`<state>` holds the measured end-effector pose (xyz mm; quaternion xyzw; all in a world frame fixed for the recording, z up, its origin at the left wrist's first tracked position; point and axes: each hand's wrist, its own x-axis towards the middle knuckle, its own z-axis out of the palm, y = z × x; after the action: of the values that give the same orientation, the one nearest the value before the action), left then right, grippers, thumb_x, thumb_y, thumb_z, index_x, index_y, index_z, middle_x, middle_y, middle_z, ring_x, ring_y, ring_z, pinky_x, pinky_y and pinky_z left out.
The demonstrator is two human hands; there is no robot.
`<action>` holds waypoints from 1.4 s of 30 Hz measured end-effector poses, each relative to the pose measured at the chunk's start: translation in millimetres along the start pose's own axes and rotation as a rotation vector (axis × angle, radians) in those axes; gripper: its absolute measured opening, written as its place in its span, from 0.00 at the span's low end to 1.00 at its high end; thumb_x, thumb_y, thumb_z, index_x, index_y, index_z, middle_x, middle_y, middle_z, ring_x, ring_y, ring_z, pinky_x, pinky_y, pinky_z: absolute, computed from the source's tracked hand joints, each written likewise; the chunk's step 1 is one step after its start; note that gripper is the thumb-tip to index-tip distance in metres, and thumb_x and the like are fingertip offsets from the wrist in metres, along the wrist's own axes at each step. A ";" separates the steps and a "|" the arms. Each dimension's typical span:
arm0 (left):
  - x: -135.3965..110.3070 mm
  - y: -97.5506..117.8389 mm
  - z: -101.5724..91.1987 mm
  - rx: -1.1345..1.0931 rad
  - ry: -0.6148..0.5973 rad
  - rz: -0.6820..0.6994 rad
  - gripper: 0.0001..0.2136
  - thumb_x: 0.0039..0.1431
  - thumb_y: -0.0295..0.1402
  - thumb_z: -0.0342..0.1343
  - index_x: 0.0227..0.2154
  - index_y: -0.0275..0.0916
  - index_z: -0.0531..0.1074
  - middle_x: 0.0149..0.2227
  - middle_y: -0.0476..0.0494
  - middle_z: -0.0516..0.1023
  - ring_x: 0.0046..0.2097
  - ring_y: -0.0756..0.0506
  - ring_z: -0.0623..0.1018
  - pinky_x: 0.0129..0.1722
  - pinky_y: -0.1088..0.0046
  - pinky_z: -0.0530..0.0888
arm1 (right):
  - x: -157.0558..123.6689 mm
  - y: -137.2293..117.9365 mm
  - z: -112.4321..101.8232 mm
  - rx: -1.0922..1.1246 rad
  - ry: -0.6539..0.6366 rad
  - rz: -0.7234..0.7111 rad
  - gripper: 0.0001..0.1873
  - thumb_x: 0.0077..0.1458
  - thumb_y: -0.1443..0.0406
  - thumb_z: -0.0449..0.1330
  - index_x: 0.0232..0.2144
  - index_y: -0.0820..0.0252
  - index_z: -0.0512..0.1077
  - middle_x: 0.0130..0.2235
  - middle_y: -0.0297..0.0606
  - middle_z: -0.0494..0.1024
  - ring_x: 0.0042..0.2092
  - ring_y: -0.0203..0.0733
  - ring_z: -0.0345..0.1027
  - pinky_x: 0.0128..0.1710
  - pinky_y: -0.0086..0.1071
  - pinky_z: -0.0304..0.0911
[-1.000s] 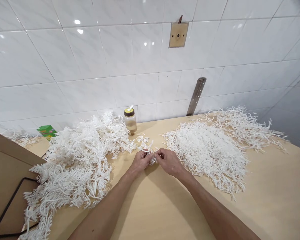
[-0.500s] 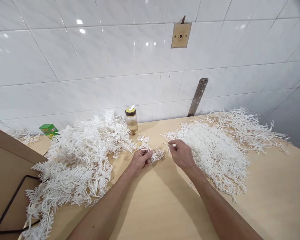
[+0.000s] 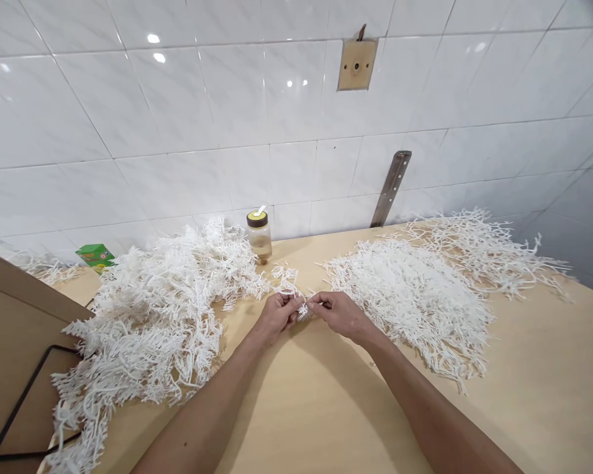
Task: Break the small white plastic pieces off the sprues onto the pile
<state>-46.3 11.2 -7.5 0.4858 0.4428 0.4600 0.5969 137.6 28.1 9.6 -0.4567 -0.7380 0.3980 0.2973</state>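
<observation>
My left hand (image 3: pixel 275 317) is closed in a pinch on a white branching plastic-looking sprig (image 3: pixel 304 312). Part of it pokes out between the two hands. My right hand (image 3: pixel 340 313) has thumb and forefinger pinched at that sprig, almost touching my left fingertips; the exact spot they grip is too small to make out. Just beyond my left hand, more white twiggy strands (image 3: pixel 285 276) lie on the table. A large tangled heap of white sprigs (image 3: pixel 158 316) spreads to the left, and a flatter pile of white sprigs (image 3: pixel 420 296) lies to the right.
Behind the hands stands a clear jar (image 3: pixel 261 243) with a yellow and black lid. A green box (image 3: pixel 93 255) sits at the back left, near a brown panel (image 3: pixel 14 342) with a black frame. Looser white branches (image 3: pixel 494 250) lie back right. A tiled wall (image 3: pixel 296 171) borders the table.
My right hand has moved left from the edge of the right pile to meet my left hand at the sprig. The left hand has stayed nearly still.
</observation>
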 end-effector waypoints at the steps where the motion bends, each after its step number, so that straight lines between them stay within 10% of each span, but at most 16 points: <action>1: -0.1 0.7 0.6 -0.002 0.005 0.000 0.21 0.48 0.50 0.63 0.22 0.36 0.67 0.15 0.55 0.62 0.16 0.57 0.57 0.16 0.77 0.50 | -0.3 -1.0 -0.4 -0.005 -0.007 0.004 0.16 0.55 0.56 0.55 0.31 0.61 0.76 0.26 0.33 0.72 0.26 0.34 0.59 0.26 0.28 0.52; 27: -0.8 -0.3 2.7 0.096 -0.013 0.001 0.23 0.49 0.53 0.61 0.20 0.36 0.66 0.15 0.55 0.62 0.17 0.56 0.56 0.16 0.77 0.52 | -2.8 -8.8 7.2 -0.068 0.050 0.020 0.10 0.55 0.60 0.55 0.32 0.60 0.72 0.27 0.33 0.74 0.25 0.34 0.62 0.27 0.28 0.57; 42: -0.1 -7.6 14.7 0.401 0.265 0.158 0.15 0.50 0.43 0.59 0.19 0.37 0.68 0.18 0.53 0.63 0.23 0.52 0.61 0.23 0.75 0.56 | -1.1 -3.0 15.7 -0.357 0.143 -0.051 0.09 0.51 0.68 0.53 0.21 0.57 0.69 0.25 0.35 0.76 0.28 0.38 0.66 0.29 0.29 0.55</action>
<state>-31.1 7.8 -13.0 0.5630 0.5605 0.4677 0.3874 124.1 21.4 4.2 -0.5105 -0.7851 0.2199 0.2732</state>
